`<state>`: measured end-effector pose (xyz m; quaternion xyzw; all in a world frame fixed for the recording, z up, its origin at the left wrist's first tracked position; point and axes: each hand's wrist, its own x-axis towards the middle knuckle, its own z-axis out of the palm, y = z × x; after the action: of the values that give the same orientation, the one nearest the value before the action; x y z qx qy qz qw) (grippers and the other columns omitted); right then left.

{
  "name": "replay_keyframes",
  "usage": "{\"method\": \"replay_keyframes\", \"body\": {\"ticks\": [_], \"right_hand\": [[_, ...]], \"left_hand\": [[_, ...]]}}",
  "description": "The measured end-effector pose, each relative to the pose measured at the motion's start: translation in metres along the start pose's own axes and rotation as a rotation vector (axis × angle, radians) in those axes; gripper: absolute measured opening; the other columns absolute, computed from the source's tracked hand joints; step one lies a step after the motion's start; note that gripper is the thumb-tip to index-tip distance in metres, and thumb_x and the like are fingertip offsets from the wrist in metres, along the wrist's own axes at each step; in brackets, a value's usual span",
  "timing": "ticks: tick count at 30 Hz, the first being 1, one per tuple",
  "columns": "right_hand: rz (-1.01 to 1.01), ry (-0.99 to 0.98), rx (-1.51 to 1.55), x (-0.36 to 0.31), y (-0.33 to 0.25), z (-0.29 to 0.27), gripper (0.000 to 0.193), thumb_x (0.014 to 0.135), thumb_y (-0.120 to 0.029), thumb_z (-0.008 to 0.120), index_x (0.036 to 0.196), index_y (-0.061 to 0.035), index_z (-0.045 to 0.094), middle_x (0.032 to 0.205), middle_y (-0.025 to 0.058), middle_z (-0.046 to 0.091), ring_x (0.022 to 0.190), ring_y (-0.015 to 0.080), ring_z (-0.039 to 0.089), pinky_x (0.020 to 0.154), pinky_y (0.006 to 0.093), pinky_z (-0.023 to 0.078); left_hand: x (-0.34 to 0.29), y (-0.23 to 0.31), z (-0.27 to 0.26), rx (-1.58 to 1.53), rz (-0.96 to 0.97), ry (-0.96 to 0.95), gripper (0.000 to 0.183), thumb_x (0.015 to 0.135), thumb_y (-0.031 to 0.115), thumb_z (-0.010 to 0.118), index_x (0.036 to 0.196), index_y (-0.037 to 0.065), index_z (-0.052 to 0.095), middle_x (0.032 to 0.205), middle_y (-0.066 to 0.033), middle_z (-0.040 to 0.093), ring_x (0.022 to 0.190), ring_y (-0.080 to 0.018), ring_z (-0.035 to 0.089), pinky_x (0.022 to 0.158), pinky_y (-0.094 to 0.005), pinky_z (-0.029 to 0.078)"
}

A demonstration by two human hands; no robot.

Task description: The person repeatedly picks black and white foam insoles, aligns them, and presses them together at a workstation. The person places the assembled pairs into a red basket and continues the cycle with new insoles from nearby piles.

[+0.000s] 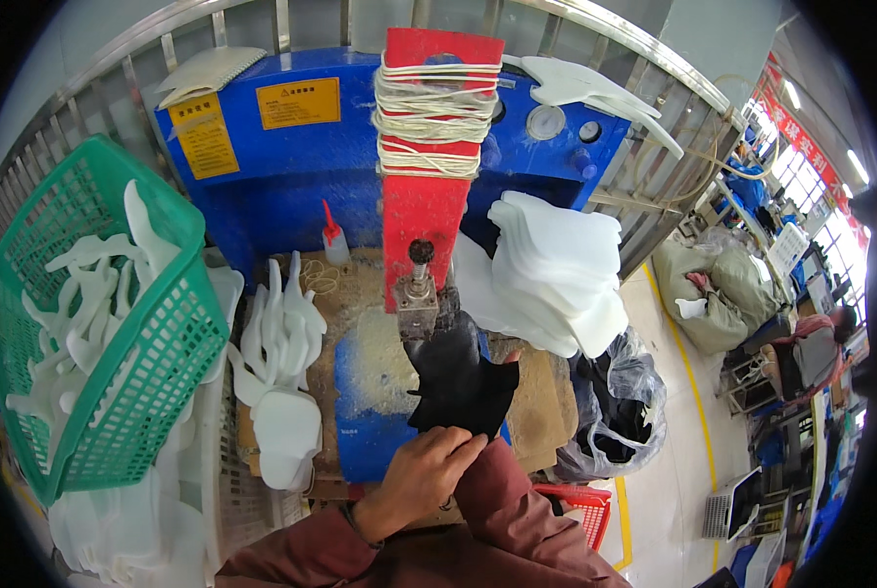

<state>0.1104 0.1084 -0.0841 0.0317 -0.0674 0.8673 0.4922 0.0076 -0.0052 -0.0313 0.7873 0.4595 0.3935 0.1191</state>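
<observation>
A black fabric piece (pixel 468 387) lies under the metal head (pixel 419 304) of a red machine arm (pixel 426 211), its far end reaching up to that head. My left hand (pixel 424 480) has its fingers closed on the near edge of the piece, just above my right sleeve. Most of my right hand (pixel 513 357) is hidden by the black fabric; a fingertip shows at its right edge, where it grips the piece. Below the fabric is a blue work surface (pixel 360 456) with pale dust on it.
White foam pieces fill a green basket (pixel 134 412) at left. More white foam shapes (pixel 286 431) lie left of the work surface, and a white stack (pixel 561 265) stands right. A plastic bag (pixel 644 392) holds black material. A red-tipped bottle (pixel 334 240) stands behind. Someone sits far right.
</observation>
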Motion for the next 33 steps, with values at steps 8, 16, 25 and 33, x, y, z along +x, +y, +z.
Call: {"method": "replay_keyframes", "body": {"ticks": [8, 16, 25, 33], "right_hand": [[0.066, 0.003, -0.053, 0.027, 0.006, 0.004, 0.093, 0.095, -0.083, 0.041, 0.155, -0.0123, 0.046, 0.137, 0.0095, 0.059, 0.121, 0.0281, 0.059, 0.101, 0.0417, 0.049], [0.179, 0.119, 0.062, 0.043, 0.046, -0.005, 0.074, 0.100, -0.073, 0.045, 0.136, -0.0112, 0.061, 0.129, 0.0125, 0.067, 0.113, 0.0316, 0.064, 0.102, 0.0438, 0.051], [0.141, 0.136, 0.031, 0.008, 0.017, -0.007, 0.083, 0.101, -0.076, 0.038, 0.146, -0.0077, 0.055, 0.137, 0.0140, 0.064, 0.121, 0.0302, 0.062, 0.108, 0.0442, 0.049], [0.228, 0.244, -0.076, -0.002, 0.045, 0.007, 0.088, 0.101, -0.077, 0.033, 0.152, -0.0059, 0.050, 0.143, 0.0162, 0.062, 0.129, 0.0327, 0.059, 0.115, 0.0458, 0.044]], "left_hand": [[0.008, -0.014, 0.000, 0.076, -0.021, 0.073, 0.030, 0.087, 0.003, 0.068, 0.117, 0.005, 0.073, 0.102, -0.0059, 0.065, 0.087, -0.0239, 0.068, 0.071, -0.0343, 0.058], [-0.006, -0.024, -0.017, 0.089, -0.118, 0.134, 0.027, 0.084, -0.005, 0.072, 0.110, 0.001, 0.075, 0.097, -0.0096, 0.068, 0.084, -0.0257, 0.070, 0.070, -0.0340, 0.057], [0.000, -0.005, -0.001, 0.058, -0.021, 0.062, 0.030, 0.085, 0.002, 0.071, 0.114, 0.005, 0.074, 0.098, -0.0051, 0.065, 0.083, -0.0230, 0.068, 0.069, -0.0331, 0.058], [-0.025, 0.015, -0.036, -0.010, -0.180, 0.042, 0.026, 0.088, 0.000, 0.075, 0.114, 0.000, 0.073, 0.100, -0.0101, 0.069, 0.086, -0.0259, 0.070, 0.072, -0.0352, 0.058]]}}
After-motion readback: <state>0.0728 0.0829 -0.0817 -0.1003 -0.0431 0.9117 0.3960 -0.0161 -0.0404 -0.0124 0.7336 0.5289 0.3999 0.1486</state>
